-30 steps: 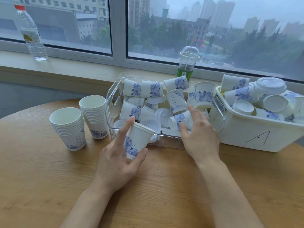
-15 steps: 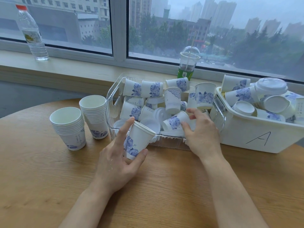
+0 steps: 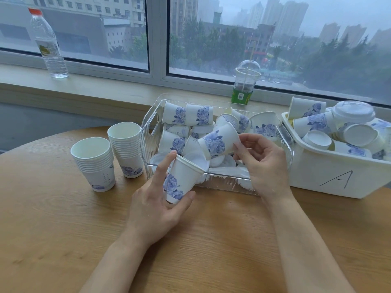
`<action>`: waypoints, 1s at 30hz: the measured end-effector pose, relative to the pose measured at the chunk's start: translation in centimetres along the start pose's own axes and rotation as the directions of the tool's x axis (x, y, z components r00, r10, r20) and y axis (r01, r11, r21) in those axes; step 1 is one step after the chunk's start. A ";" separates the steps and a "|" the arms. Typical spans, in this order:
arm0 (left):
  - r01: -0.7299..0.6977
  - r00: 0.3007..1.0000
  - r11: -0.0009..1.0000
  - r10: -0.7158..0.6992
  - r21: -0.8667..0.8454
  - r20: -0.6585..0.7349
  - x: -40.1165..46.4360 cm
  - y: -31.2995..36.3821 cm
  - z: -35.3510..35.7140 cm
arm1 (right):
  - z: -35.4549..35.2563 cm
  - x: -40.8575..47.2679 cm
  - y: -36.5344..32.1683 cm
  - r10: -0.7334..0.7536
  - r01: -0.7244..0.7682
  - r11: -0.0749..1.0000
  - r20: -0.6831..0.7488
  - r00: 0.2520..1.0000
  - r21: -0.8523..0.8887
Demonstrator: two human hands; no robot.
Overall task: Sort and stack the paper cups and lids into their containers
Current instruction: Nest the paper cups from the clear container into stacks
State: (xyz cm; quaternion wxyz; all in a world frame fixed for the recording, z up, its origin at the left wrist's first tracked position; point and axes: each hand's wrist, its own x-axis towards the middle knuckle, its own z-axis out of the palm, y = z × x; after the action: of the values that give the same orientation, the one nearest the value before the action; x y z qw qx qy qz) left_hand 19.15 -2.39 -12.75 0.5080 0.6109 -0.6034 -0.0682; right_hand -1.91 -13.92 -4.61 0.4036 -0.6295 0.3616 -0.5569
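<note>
— Two floral paper cups are being handled at once. The left hand (image 3: 154,210) is gripping an upright cup (image 3: 182,180) just in front of the clear plastic bin (image 3: 148,132), mouth tipped toward one o'clock. The right hand (image 3: 262,163) is pinching a second cup (image 3: 220,142) by its rim, over the bin.

— Which way is that one lying?

— Long axis running roughly from two o'clock to eight, base pointing down-left at the open mouth of the left cup, just up and right of it. I'd judge nesting is coming next; the base is leading, nearly lined up.

— What's hard to make out?

— The right thumb is hiding behind the cup. Flat white lids (image 3: 196,159) are lying under the pile, blurred through the ribbed wall. Two finished stacks (image 3: 93,159) are standing at nine o'clock; the white tub marked A (image 3: 330,174) is running out of view at three.
</note>
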 end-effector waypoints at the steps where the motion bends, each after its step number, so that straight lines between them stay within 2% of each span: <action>1: -0.001 1.000 1.000 0.001 0.003 -0.003 0.0 0.0 0.0 | 0.2 -0.1 -0.2 -0.005 0.004 0.999 0.020 1.000 0.039; 11: -0.028 0.999 1.000 0.028 0.007 -0.017 0.1 0.0 0.0 | 1.9 -1.1 -0.2 -0.054 0.045 0.998 0.240 0.969 0.044; 18: -0.029 0.999 1.000 0.029 -0.011 -0.019 0.0 0.0 -0.1 | 2.9 -1.4 0.3 -0.062 0.085 0.994 0.307 0.950 -0.064; 30: 0.010 0.999 1.000 -0.010 0.000 -0.038 0.0 0.0 -0.3 | 3.0 -1.7 0.8 -0.003 0.061 0.990 0.412 0.911 -0.126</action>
State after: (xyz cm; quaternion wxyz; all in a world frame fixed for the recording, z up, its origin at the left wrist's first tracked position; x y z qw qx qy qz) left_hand 19.35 -2.26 -12.60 0.5190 0.6150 -0.5906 -0.0590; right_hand 0.83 -12.39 -6.18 0.4175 -0.7644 0.2954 -0.3925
